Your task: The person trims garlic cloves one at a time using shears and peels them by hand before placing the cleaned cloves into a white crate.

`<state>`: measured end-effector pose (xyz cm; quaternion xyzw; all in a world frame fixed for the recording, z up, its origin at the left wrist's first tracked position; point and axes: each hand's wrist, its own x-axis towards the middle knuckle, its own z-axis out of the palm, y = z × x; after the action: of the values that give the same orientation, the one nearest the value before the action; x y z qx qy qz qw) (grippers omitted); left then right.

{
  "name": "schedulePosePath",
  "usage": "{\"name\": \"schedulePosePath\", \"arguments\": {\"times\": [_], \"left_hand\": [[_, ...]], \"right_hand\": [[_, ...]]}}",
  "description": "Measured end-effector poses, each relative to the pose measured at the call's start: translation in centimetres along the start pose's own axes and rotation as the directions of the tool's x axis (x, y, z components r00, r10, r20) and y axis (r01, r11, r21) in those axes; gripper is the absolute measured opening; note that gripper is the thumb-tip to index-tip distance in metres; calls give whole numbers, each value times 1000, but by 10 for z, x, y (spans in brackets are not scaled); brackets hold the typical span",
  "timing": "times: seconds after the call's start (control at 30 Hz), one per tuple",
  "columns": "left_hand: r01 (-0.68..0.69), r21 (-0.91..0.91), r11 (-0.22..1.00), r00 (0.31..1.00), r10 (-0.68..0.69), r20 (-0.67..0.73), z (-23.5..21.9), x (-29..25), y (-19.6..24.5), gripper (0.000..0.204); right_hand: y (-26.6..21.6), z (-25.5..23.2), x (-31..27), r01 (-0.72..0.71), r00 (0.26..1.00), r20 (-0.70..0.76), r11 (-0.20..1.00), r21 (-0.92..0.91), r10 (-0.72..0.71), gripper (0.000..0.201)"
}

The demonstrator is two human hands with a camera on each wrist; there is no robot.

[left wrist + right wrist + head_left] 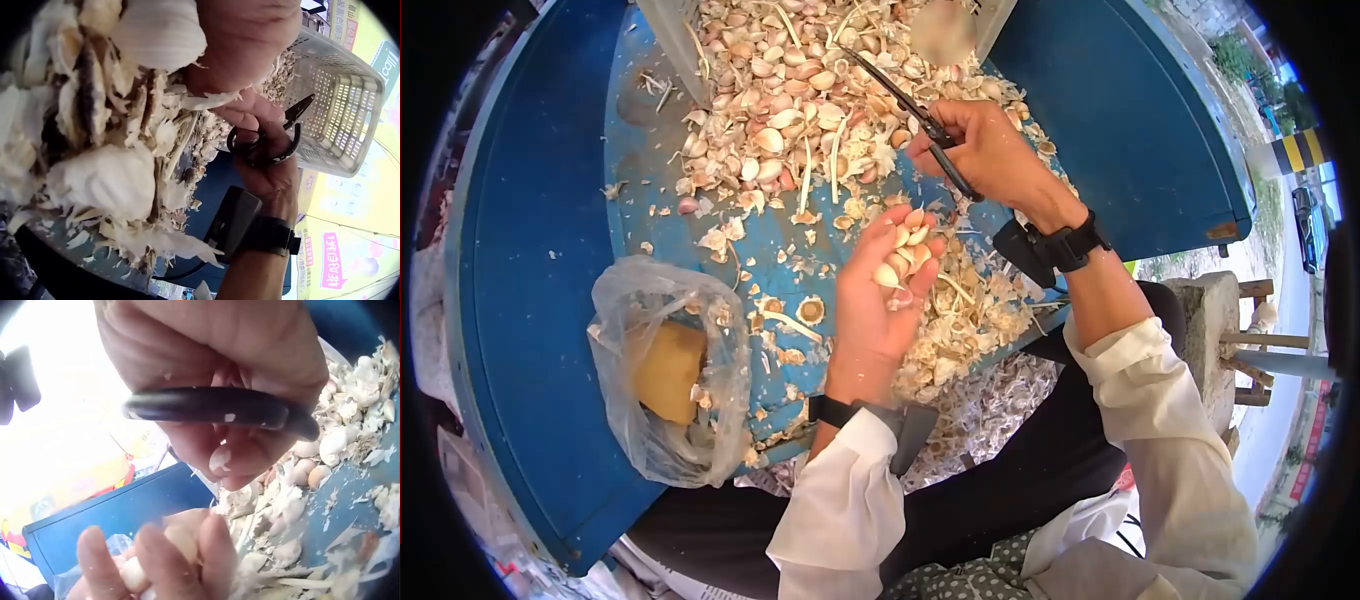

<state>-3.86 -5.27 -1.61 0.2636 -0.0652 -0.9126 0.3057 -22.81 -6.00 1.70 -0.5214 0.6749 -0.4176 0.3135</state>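
My left hand (870,310) is turned palm up, its fingers curled about several peeled-looking garlic cloves (912,252). In the right wrist view those fingers (165,562) bend round the pale cloves. My right hand (995,160) grips a pair of dark scissors (955,172), whose blades point up and to the left over the heap of loose garlic cloves (775,125). One black handle loop (206,405) crosses the right hand in the right wrist view. Whole garlic bulbs (103,181) and dry skins lie close to the left wrist camera.
A clear plastic bag (615,350) with a tan lump inside lies at the left of the blue table (790,270). Raised blue panels (1120,120) flank both sides. Skins and stem bits (975,325) pile up near the front edge. A white slatted crate (369,112) stands at the back.
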Motion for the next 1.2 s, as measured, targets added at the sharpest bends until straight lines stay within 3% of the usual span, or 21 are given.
{"name": "schedulePosePath", "arguments": {"times": [0.03,0.07,0.1,0.17,0.33,0.4,0.43,0.5,0.57,0.63,0.67,0.7,0.77,0.83,0.93,0.97,1.03,1.1,1.2], "left_hand": [[35,-4,999,999,-35,27,-7,1,0,26],[70,-7,998,996,-70,51,-12,0,0,26],[67,-6,998,997,-66,42,-16,-2,1,26],[65,-41,997,993,-61,103,-23,-7,3,25],[42,-127,991,982,-17,190,-28,-15,7,28],[-13,-86,996,996,20,87,-21,-16,7,33],[-7,-87,996,996,15,87,-20,-14,5,33],[-15,-130,991,997,26,78,-16,-8,4,35],[-21,-146,989,995,35,98,-19,-7,4,35],[-19,-176,984,995,36,90,-24,-10,6,33],[-23,-175,984,996,38,84,-27,-13,8,33],[-28,-210,977,995,47,89,-28,-16,10,32],[-34,-245,969,994,58,92,-31,-20,13,31],[-38,-256,966,994,62,85,-32,-23,15,30],[-30,-247,969,992,59,111,-34,-27,15,30],[-32,-249,968,992,61,109,-34,-28,14,30],[-43,-221,974,997,56,54,-30,-25,10,30],[-49,-200,979,997,60,53,-22,-22,5,31],[-25,-213,977,1000,22,-19,-16,-22,3,33]], "right_hand": [[14,1,14,92,990,-89,976,-197,-111,13],[20,3,25,127,982,-82,920,-370,-168,15],[28,8,31,128,983,-77,923,-363,-166,15],[37,19,37,242,953,-36,825,-511,-301,19],[23,13,22,216,967,-19,856,-469,-255,21],[-5,9,1,39,999,13,989,-140,-37,26],[-17,8,-7,34,999,10,989,-142,-33,26],[-39,9,-14,37,972,233,997,-63,-21,28],[-18,15,2,98,984,162,987,-125,-77,25],[4,24,17,71,992,-58,881,-468,-111,24],[1,31,16,-23,998,-69,862,-507,-13,23],[5,38,17,-24,998,-65,863,-504,-10,23],[18,50,18,14,976,-159,774,-634,-148,29],[23,43,15,8,985,-136,810,-586,-108,28],[16,24,-1,-120,993,-18,962,-247,120,27],[4,21,-7,-120,993,-15,961,-248,120,27],[-24,11,-24,-156,982,114,987,24,153,28],[-46,11,-31,-51,961,273,998,33,40,24],[-53,22,-23,-62,942,331,998,3,57,22]]}}
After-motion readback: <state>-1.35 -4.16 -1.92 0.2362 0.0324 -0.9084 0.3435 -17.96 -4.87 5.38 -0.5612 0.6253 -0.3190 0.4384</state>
